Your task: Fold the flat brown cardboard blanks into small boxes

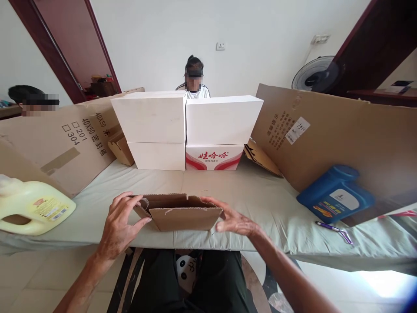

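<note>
A small brown cardboard box [187, 218] with an open top stands near the front edge of the cloth-covered table [257, 195]. My left hand [122, 224] grips its left end, thumb low on the near side and fingers over the top corner. At the opposite end my right hand [234, 219] holds the box, its fingers partly hidden behind the far side. The inside of the box is dark and I cannot make out its contents.
White boxes [150, 119] stand stacked at the back, one a red-marked carton [215, 157]. Large cardboard panels [87, 143] flank the table. A pale yellow jug [39, 208] lies left; a blue jug [337, 195] and purple-handled tool [334, 228] are right. A person [195, 82] sits opposite.
</note>
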`<state>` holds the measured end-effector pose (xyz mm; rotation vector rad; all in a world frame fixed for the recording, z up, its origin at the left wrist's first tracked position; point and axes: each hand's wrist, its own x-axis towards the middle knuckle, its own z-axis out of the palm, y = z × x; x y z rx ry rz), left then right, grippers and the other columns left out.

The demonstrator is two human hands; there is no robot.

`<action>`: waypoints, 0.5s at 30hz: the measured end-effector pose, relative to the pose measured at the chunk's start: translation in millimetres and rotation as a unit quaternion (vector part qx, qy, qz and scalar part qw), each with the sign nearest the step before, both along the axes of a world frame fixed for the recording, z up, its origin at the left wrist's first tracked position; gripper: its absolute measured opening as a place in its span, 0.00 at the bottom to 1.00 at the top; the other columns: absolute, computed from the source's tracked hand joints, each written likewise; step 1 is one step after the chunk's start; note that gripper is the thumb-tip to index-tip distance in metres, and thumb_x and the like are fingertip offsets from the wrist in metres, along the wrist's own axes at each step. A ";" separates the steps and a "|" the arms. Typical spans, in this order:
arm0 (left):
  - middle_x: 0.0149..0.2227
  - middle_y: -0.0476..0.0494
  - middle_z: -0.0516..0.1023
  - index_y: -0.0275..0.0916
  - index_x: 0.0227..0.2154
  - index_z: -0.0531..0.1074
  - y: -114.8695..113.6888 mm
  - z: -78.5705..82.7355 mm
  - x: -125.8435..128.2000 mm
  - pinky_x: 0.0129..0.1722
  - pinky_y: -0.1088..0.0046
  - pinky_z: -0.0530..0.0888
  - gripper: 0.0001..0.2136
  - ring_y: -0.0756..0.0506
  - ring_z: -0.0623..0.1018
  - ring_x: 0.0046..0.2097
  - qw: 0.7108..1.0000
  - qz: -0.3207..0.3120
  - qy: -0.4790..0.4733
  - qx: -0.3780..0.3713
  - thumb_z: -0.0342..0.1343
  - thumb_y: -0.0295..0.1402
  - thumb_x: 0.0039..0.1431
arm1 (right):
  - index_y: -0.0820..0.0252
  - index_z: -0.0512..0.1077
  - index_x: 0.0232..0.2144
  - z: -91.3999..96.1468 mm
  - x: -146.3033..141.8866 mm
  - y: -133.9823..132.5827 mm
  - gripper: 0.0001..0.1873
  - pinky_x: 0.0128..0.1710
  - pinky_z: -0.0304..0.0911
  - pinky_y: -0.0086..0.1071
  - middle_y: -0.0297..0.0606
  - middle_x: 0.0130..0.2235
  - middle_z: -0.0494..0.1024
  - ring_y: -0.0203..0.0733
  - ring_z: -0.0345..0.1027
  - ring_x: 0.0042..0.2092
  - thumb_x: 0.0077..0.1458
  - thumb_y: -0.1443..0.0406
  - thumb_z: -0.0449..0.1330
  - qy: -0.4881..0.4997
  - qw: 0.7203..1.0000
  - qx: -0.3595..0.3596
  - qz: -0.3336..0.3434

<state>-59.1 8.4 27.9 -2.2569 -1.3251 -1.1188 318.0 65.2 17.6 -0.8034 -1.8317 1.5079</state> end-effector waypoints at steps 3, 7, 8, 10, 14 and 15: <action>0.48 0.38 0.80 0.45 0.64 0.69 2.8 -1.4 1.9 0.59 0.46 0.78 0.26 0.32 0.78 0.58 1.000 0.006 -0.025 0.007 0.68 0.32 0.66 | 0.54 0.78 0.61 -36.3 -15.6 -9.6 0.40 0.53 0.75 0.43 0.43 0.52 0.85 0.51 0.78 0.53 0.53 0.42 0.75 0.039 0.998 -0.008 -0.048; 0.62 0.32 0.73 0.43 0.65 0.69 6.8 -14.0 -5.4 0.62 0.45 0.77 0.34 0.31 0.76 0.63 0.972 0.075 -0.220 -0.038 0.74 0.42 0.58 | 0.55 0.84 0.51 -56.2 -28.1 -16.1 0.26 0.54 0.75 0.41 0.38 0.46 0.86 0.50 0.79 0.50 0.61 0.44 0.70 0.051 0.996 0.005 -0.077; 0.63 0.32 0.73 0.43 0.65 0.68 10.1 -19.6 -8.8 0.62 0.45 0.77 0.37 0.30 0.75 0.65 0.949 0.089 -0.294 -0.071 0.76 0.45 0.55 | 0.54 0.84 0.49 -57.9 -28.2 -16.4 0.26 0.54 0.75 0.41 0.38 0.46 0.86 0.50 0.79 0.50 0.61 0.43 0.70 0.053 0.996 0.003 -0.071; 0.61 0.35 0.76 0.43 0.62 0.68 19.3 -30.8 -15.5 0.62 0.45 0.77 0.41 0.30 0.75 0.64 0.882 0.101 -0.436 -0.150 0.78 0.47 0.47 | 0.54 0.84 0.49 -61.0 -26.4 -15.7 0.27 0.54 0.74 0.41 0.37 0.47 0.86 0.50 0.79 0.50 0.60 0.42 0.69 0.051 0.997 0.001 -0.058; 0.48 0.44 0.82 0.43 0.48 0.74 33.5 -42.4 -27.2 0.55 0.53 0.79 0.35 0.37 0.82 0.51 0.775 0.121 -0.579 -0.223 0.81 0.42 0.36 | 0.53 0.83 0.50 -69.4 -22.2 -13.7 0.28 0.56 0.73 0.41 0.37 0.47 0.86 0.52 0.78 0.52 0.58 0.41 0.70 0.036 0.997 0.000 -0.064; 0.46 0.46 0.83 0.43 0.45 0.75 33.7 -42.9 -30.7 0.52 0.55 0.80 0.32 0.38 0.82 0.49 0.768 0.122 -0.589 -0.222 0.81 0.42 0.35 | 0.53 0.84 0.49 -71.1 -21.7 -13.9 0.27 0.55 0.73 0.41 0.37 0.46 0.86 0.52 0.78 0.52 0.57 0.42 0.70 0.035 0.997 0.001 -0.075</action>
